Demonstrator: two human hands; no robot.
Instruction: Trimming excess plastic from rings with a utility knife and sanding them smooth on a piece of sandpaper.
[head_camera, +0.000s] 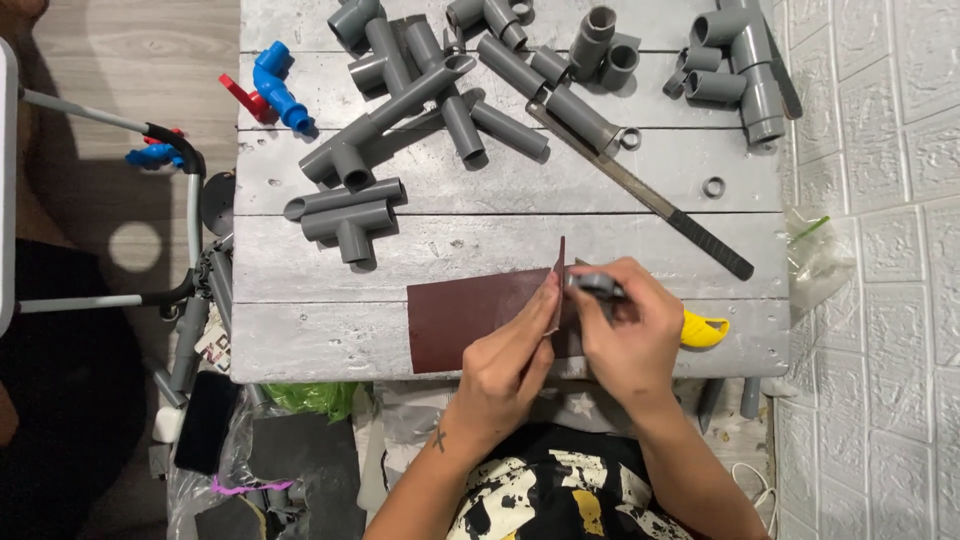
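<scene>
While blue valves lie at upper left and grey pipes spread across the top, the left hand at lower centre pinches up an edge of the sandpaper on the table. Just right, the right hand grips a grey fitting against it, a yellow handle behind.

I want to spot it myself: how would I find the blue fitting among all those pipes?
Start at the grey wooden tabletop and go to its far left corner. Left of the heap of grey pipe fittings lies the blue fitting, a bent piece touching a small red handle. It is the only blue piece on the tabletop.
</scene>
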